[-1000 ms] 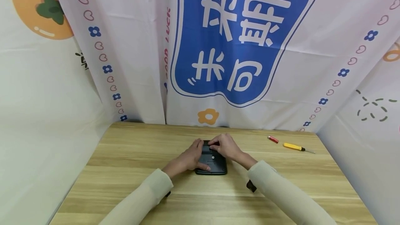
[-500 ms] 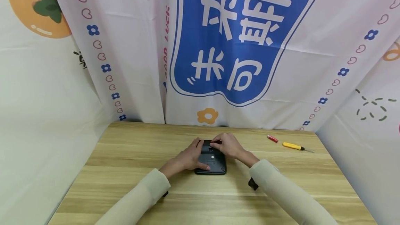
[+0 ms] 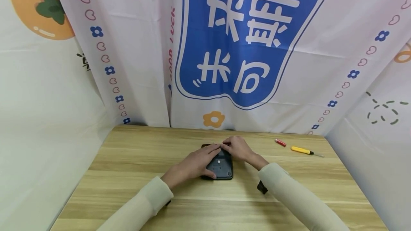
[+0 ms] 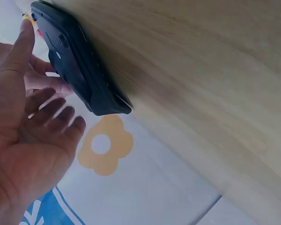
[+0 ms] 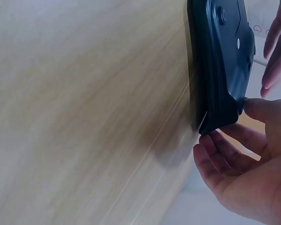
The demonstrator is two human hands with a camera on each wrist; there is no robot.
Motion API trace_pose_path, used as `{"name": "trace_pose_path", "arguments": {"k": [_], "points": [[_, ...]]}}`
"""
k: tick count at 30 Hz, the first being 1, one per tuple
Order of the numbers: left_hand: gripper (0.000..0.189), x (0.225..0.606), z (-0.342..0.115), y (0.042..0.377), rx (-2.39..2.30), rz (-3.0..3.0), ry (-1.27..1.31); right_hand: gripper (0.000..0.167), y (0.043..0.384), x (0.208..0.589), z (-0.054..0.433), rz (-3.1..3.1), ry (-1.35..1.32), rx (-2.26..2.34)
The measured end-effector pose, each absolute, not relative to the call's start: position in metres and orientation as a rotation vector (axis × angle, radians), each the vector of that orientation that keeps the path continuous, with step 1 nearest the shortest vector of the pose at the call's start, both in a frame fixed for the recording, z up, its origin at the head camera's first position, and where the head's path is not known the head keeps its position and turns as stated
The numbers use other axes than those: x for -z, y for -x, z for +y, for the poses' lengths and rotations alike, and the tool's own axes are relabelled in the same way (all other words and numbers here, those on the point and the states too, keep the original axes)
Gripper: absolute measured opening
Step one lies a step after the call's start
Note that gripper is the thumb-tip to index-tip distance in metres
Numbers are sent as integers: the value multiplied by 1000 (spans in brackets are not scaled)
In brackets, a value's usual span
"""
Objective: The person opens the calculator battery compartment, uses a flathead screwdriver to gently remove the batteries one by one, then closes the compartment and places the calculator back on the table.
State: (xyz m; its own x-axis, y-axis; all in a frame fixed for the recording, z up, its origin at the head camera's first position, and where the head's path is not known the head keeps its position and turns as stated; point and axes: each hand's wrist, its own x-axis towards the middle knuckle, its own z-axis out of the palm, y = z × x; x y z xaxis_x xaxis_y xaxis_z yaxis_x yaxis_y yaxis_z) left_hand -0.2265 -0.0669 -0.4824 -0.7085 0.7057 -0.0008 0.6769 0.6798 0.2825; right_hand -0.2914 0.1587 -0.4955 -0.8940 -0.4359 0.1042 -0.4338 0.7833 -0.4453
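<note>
Head view showed a flat black device (image 3: 219,165) lying underside up on the wooden tabletop (image 3: 128,174), near its middle, with both hands at the device's far end. The left hand (image 3: 196,161) lay over the device's left side with fingers fairly straight, thumb against the near left edge; the left wrist view showed the palm open and the fingers spread beside the casing, closed on nothing. The right hand (image 3: 237,149) sat at the far right corner of the device; in the right wrist view its thumb (image 5: 264,110) and curled fingertips pinched the corner of the casing (image 5: 220,70), a small tight grip on the rim rather than around the body.

Judging by its moulded shell, small round feet and screw points, the device was probably stiff hard plastic, fairly light, smooth and a little slippery on the wood. The edges and corners looked like the best places to hold; a thin cover panel might flex or snap if pried hard.

To the right of the device, well apart, lay a yellow-handled screwdriver (image 3: 305,150) and, just beyond it toward the device, a small red object (image 3: 280,142). Behind the device hung a printed cloth backdrop (image 3: 250,38). Nothing stood between the hands and the device.
</note>
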Motion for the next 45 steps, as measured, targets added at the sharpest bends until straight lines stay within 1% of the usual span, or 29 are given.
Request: {"name": "trace_pose_path", "arguments": {"k": [6, 9, 16, 23, 28, 34, 39, 45], "points": [[79, 479, -64, 222, -169, 2803, -1325, 26, 293, 495, 160, 2963, 732, 734], [74, 481, -62, 220, -71, 2791, -1395, 24, 294, 497, 160, 2975, 732, 722], [75, 486, -61, 218, -16, 2723, -1381, 22, 296, 498, 158, 2969, 682, 731], [68, 489, -60, 218, 1, 2741, -1407, 21, 297, 499, 156, 2948, 658, 734], [67, 488, -58, 218, -21, 2733, -1392, 22, 298, 497, 157, 2867, 607, 824], [69, 487, -57, 218, -72, 2730, -1363, 24, 300, 494, 163, 2745, 455, 949], [71, 485, -57, 218, -106, 2729, -1358, 21, 300, 489, 167, 2656, 298, 1035], [70, 485, -57, 218, -144, 2735, -1361, 21, 299, 486, 167, 2529, 234, 1185]]}}
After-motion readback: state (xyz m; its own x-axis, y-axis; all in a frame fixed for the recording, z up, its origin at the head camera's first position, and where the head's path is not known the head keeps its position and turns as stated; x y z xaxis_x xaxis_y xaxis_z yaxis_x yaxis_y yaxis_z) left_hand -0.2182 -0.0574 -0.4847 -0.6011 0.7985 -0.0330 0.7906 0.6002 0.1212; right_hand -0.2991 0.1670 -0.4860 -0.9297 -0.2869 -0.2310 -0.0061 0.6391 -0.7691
